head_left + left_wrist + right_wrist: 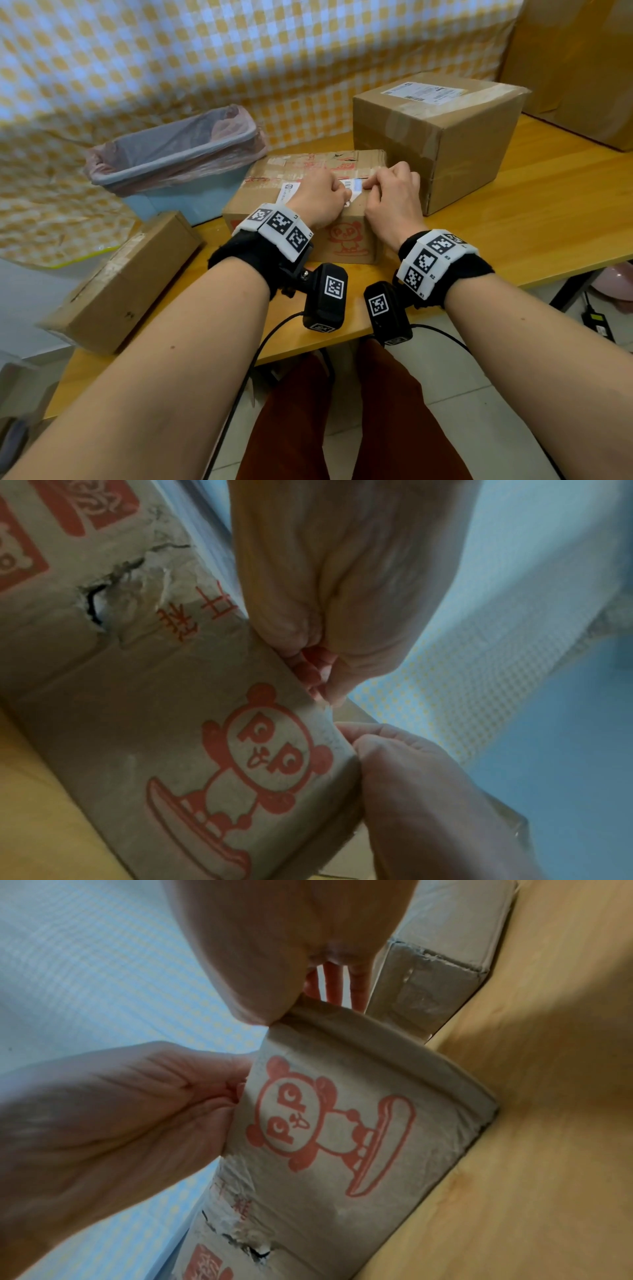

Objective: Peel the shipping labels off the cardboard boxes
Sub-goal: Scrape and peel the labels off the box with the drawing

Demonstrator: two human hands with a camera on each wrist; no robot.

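Observation:
A cardboard box with a red panda print (346, 240) stands mid-table. On its top lies a white shipping label (354, 186) with a barcode, mostly covered by both hands. My left hand (322, 198) rests on the box top in a fist, with the thumb against the label. My right hand (390, 195) has its fingers curled, pinching the label's right edge. The left wrist view shows the left hand (342, 574) curled at the box's top edge. In the right wrist view the right hand (281, 934) reaches over that edge. The fingertips are hidden.
A larger taped box (445, 144) with its own label (424, 90) stands behind right. A flat box (126, 281) lies at the table's left edge. A blue bin with a pink liner (178, 154) stands behind left. More cardboard stands at the far right.

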